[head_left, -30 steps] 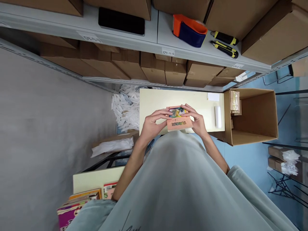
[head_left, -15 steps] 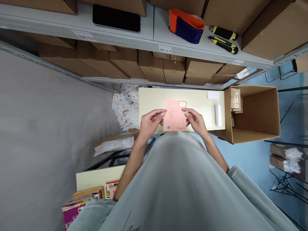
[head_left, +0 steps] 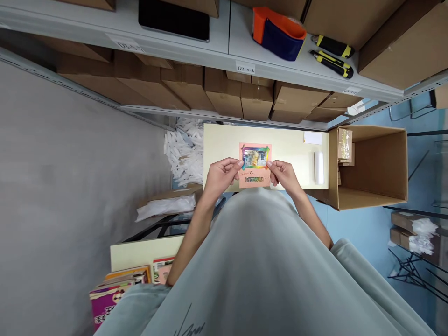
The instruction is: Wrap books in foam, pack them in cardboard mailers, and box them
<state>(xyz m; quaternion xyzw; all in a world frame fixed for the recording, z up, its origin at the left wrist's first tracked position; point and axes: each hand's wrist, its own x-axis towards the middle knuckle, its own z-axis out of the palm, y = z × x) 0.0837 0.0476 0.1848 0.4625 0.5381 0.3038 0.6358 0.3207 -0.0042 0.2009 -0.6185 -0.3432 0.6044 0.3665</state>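
A thin pink book (head_left: 255, 178) is held flat over the pale table, in the middle of the head view. Its visible face carries a colourful framed picture and dark lettering that looks upside down. My left hand (head_left: 221, 176) pinches its left edge between thumb and fingers. On the opposite edge, my right hand (head_left: 285, 175) grips it the same way. Both thumbs lie on the upper face, and the other fingers are partly hidden beneath.
The pale table (head_left: 220, 140) bears a white roll (head_left: 318, 168) and a white label stack (head_left: 312, 137). An open carton (head_left: 373, 196) stands at right. Overhead, a shelf (head_left: 224, 51) holds a phone (head_left: 174, 19), tape dispenser (head_left: 279, 35) and cutters (head_left: 332, 55). Books (head_left: 108, 303) lie lower left.
The book has been turned over: its plain back with a barcode faced up before, and now the face with the picture does. Both hands have shifted their fingers to pinch the edges.
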